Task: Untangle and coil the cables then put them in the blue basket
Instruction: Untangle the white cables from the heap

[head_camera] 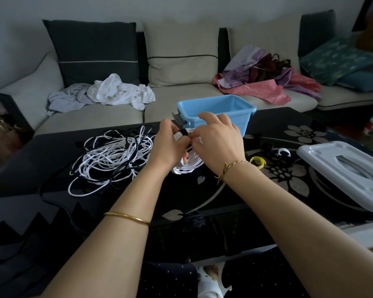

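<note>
My left hand [169, 145] grips a coiled white cable [190, 166] held above the black table. A black strap [183, 132] wraps the top of the coil, and my right hand [218, 140] pinches it there. Just behind both hands stands the blue basket [241, 106], open; no cable shows in the part I can see. A tangle of white and black cables [112, 158] lies on the table to the left of my left hand.
A yellow strap [258, 161], a white strap [284, 152] and a black strap [267, 146] lie on the table at right. A grey plastic lid [323, 160] sits at the right edge. Behind the table is a sofa [181, 95] with piled clothes.
</note>
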`<state>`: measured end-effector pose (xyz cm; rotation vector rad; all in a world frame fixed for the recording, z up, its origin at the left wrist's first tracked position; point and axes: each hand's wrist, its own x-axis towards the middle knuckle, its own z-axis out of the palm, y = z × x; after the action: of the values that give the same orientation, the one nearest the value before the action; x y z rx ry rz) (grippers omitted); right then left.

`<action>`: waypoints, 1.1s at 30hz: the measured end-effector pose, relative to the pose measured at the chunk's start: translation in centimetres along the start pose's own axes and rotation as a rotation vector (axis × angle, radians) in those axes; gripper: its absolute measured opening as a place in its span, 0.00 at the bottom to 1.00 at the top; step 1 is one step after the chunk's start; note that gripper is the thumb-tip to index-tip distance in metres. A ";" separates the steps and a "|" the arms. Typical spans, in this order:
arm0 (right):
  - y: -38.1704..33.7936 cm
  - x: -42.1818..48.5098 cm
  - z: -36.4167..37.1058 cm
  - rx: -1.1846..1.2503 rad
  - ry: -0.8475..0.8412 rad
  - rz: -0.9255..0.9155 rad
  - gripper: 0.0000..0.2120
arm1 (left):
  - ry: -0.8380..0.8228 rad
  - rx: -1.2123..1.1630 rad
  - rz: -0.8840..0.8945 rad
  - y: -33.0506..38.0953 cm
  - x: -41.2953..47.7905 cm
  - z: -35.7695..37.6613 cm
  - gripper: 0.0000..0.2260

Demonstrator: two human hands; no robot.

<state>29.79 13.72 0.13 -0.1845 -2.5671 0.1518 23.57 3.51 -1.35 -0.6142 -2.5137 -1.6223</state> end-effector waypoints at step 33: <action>1.5 0.9 -0.8 0.245 -0.060 0.128 0.24 | -0.153 0.033 0.061 0.1 -0.5 0.6 0.05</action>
<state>29.59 15.44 1.02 -0.2543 -2.5683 0.5240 24.11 3.94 -1.66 -0.8323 -2.5925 -1.5654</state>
